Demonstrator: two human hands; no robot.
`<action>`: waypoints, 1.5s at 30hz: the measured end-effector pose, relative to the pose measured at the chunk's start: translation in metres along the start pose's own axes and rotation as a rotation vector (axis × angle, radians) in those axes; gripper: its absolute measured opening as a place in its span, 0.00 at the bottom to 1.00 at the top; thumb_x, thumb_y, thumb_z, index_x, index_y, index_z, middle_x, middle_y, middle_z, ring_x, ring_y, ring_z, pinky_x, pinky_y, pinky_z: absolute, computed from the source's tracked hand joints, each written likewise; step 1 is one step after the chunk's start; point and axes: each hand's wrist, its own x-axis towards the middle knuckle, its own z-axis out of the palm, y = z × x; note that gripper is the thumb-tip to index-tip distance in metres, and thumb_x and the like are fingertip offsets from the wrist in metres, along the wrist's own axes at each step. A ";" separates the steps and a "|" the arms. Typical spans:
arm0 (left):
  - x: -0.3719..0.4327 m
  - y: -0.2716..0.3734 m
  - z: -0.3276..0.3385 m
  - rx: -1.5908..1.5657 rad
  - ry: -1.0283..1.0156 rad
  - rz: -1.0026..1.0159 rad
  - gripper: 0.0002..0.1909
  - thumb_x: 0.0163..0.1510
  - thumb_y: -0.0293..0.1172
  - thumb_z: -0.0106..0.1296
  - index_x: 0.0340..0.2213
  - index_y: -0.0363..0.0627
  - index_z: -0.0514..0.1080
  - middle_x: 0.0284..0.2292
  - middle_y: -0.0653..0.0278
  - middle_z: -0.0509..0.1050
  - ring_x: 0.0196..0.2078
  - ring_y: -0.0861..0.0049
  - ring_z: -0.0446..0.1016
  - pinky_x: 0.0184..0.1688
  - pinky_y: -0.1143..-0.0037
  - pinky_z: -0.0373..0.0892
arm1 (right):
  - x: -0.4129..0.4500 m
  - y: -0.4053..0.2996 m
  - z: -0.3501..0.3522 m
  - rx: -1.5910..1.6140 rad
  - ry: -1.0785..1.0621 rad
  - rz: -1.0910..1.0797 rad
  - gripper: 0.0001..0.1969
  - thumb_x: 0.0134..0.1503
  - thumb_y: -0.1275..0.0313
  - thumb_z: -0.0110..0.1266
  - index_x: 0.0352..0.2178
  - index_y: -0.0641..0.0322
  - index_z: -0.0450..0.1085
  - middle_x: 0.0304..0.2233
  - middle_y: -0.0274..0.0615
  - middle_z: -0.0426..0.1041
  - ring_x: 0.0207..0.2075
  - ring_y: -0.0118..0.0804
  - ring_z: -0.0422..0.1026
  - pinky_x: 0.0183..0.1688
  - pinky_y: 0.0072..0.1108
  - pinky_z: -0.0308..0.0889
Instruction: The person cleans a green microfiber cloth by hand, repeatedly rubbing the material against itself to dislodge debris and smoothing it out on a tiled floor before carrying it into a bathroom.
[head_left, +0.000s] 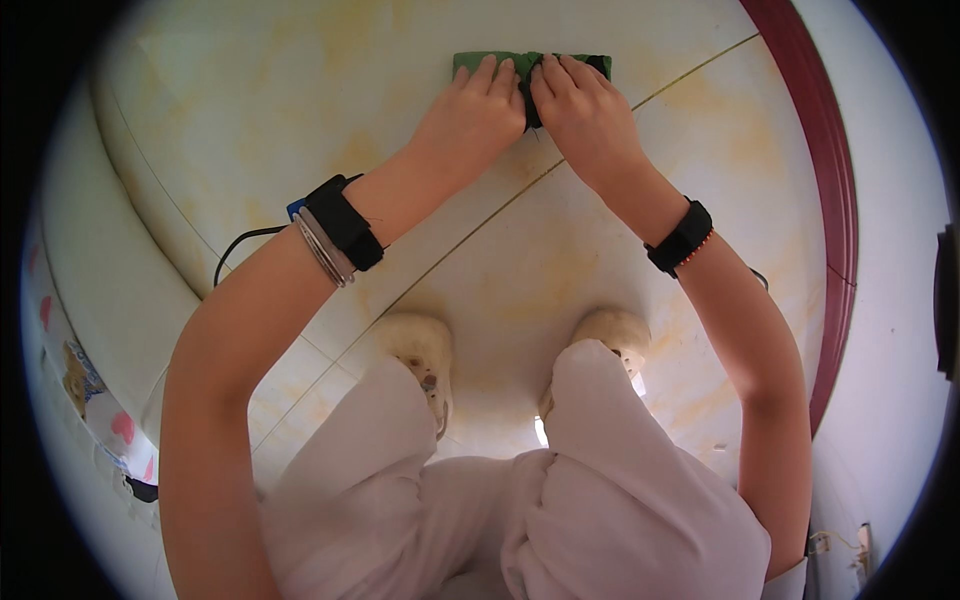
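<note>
A folded green and black cloth (598, 63) lies on the tiled floor (300, 97) at the top of the view. My left hand (480, 105) presses down on its left half, fingers laid over the fabric. On the right half rests my right hand (581, 101), its fingers pointing away from me. The two hands are side by side, and a dark part of the cloth shows between them. Both palms are hidden, so whether any fabric is gripped is not visible.
A dark red baseboard (832, 225) curves along a white wall (907, 315) on the right. A pale, rounded piece of furniture (127, 225) stands at left, near heart-patterned fabric (122, 426). My slippers (420, 341) are on the floor below my hands.
</note>
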 end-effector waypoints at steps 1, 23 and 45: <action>0.000 0.002 0.002 0.006 -0.018 -0.009 0.15 0.41 0.22 0.50 0.34 0.30 0.72 0.43 0.50 0.72 0.48 0.61 0.69 0.47 0.69 0.68 | -0.007 -0.004 -0.002 0.002 -0.004 -0.005 0.09 0.39 0.77 0.51 0.26 0.68 0.72 0.32 0.47 0.72 0.37 0.40 0.71 0.42 0.23 0.68; -0.017 0.016 -0.002 -0.021 0.061 0.084 0.17 0.39 0.25 0.50 0.35 0.30 0.72 0.40 0.50 0.73 0.46 0.60 0.70 0.46 0.69 0.69 | -0.021 -0.022 -0.016 -0.059 -0.013 -0.079 0.08 0.40 0.75 0.52 0.25 0.69 0.72 0.32 0.51 0.73 0.36 0.45 0.70 0.42 0.27 0.67; -0.022 0.036 0.001 0.065 -0.008 0.042 0.17 0.39 0.25 0.50 0.34 0.30 0.72 0.41 0.49 0.72 0.46 0.60 0.70 0.45 0.67 0.70 | -0.033 -0.036 -0.021 -0.145 -0.111 -0.070 0.11 0.41 0.76 0.51 0.30 0.70 0.71 0.35 0.49 0.72 0.40 0.41 0.70 0.46 0.26 0.66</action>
